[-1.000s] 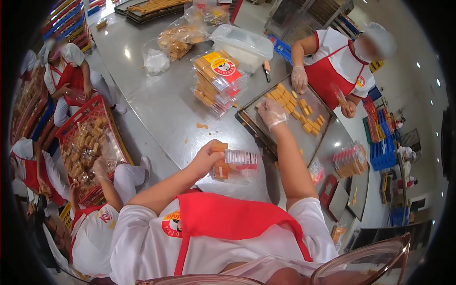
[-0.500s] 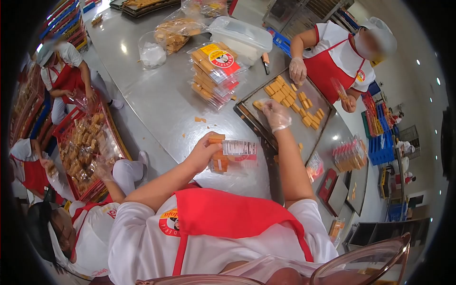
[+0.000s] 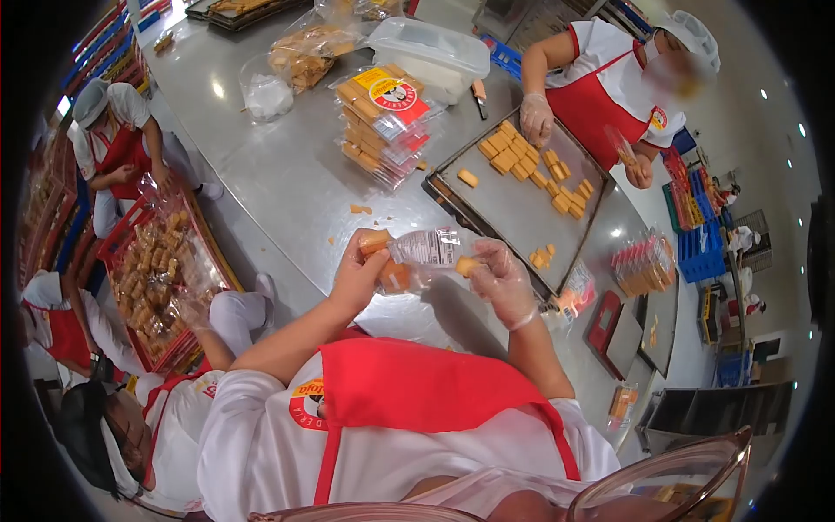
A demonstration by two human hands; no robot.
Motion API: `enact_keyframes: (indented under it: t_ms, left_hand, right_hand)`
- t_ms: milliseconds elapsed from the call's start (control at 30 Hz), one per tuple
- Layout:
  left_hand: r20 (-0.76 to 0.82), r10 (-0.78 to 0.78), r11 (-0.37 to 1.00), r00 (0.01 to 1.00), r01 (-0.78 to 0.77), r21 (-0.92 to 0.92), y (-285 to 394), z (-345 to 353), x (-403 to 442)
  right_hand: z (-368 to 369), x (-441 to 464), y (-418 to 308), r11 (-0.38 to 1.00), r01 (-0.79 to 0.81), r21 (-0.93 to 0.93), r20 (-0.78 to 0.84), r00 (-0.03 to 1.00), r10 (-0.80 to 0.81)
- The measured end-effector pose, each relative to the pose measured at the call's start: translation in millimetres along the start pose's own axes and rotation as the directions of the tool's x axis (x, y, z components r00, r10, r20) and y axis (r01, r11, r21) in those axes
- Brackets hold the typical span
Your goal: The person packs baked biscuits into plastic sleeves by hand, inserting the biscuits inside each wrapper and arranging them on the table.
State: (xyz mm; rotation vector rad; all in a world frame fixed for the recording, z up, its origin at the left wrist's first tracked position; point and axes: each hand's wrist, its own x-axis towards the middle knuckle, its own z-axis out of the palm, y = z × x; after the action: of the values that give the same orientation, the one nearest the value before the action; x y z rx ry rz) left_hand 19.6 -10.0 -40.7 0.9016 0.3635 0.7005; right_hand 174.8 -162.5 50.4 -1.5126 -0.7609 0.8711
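My left hand [image 3: 355,271], bare, is closed around a clear printed plastic bag [image 3: 426,249] with golden rectangular biscuits inside its near end. The bag's other end points at my right hand [image 3: 504,280], which wears a clear glove and pinches a biscuit [image 3: 467,266] at the bag's mouth. Whether that biscuit is inside the film I cannot tell. Just beyond my right hand lies a dark-rimmed metal tray [image 3: 448,207] with rows of biscuits [image 3: 513,150], one lone biscuit [image 3: 468,177] and a few pieces near its closest corner.
A stack of filled biscuit bags [image 3: 383,122] stands on the steel table [image 3: 261,174], near a lidded plastic tub [image 3: 430,56] and a knife [image 3: 479,100]. Across the tray a co-worker's gloved hand [image 3: 537,120] touches its edge. Red crate [image 3: 165,348] at left; scale [image 3: 613,335] at right.
My right hand has come back from the tray to the bag with a biscuit. A lone biscuit now shows where it was reaching. My left hand keeps its hold and has shifted slightly.
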Motion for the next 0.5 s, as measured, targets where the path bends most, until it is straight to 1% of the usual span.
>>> enact_keyframes:
  t_ms: [67, 100, 167, 200, 267, 300, 367, 400, 467, 500]
  left_hand:
    - [0.089, -0.025, 0.984, 0.996, 0.041, -0.176, 4.7, -2.5, -2.9]
    - [0.104, -0.044, 0.976, 0.994, 0.065, -0.208, 6.4, -3.0, -4.6]
    - [0.132, -0.078, 0.954, 0.988, 0.112, -0.278, 8.6, -3.0, -8.5]
    - [0.114, -0.072, 0.955, 0.991, 0.102, -0.28, 9.8, -1.8, -9.6]
    - [0.077, -0.057, 0.957, 0.995, 0.076, -0.281, 13.3, -0.2, -11.0]
    - [0.077, -0.021, 0.964, 0.997, 0.041, -0.261, 14.7, -0.7, -10.5]
    - [0.078, 0.049, 0.974, 0.996, -0.031, -0.223, 17.9, -0.9, -8.5]
    - [0.086, 0.045, 0.966, 0.995, -0.021, -0.257, 20.6, -0.6, -8.6]
    - [0.106, 0.034, 0.945, 0.994, 0.003, -0.326, 27.0, 0.5, -10.2]
    - [0.11, 0.036, 0.947, 0.993, 0.001, -0.32, 26.9, 0.2, -10.5]
  right_hand:
    - [-6.9, 0.9, -1.0, 0.946, -0.088, 0.313, 0.056, 0.996, 0.074]
    - [-9.6, 1.4, -1.9, 0.881, -0.135, 0.454, 0.095, 0.99, 0.103]
    - [-1.9, 1.8, -3.1, 0.904, -0.067, 0.423, -0.01, 0.997, 0.078]
    - [2.3, 1.8, -3.0, 0.913, -0.035, 0.405, -0.061, 0.996, 0.066]
    - [5.9, 0.5, 6.9, 0.971, 0.051, 0.233, -0.064, 0.997, -0.037]
    - [8.0, 0.1, 10.2, 0.985, 0.096, 0.145, -0.057, 0.994, -0.089]
    - [13.1, -0.7, 8.4, 0.981, 0.112, 0.157, -0.059, 0.993, -0.104]
    - [14.7, -1.3, 6.0, 0.98, 0.119, 0.162, -0.061, 0.992, -0.111]
    - [12.8, -1.2, -1.2, 0.986, 0.048, 0.159, -0.036, 0.998, -0.043]
    - [11.8, -0.9, -3.0, 0.988, 0.013, 0.156, -0.026, 1.0, -0.009]
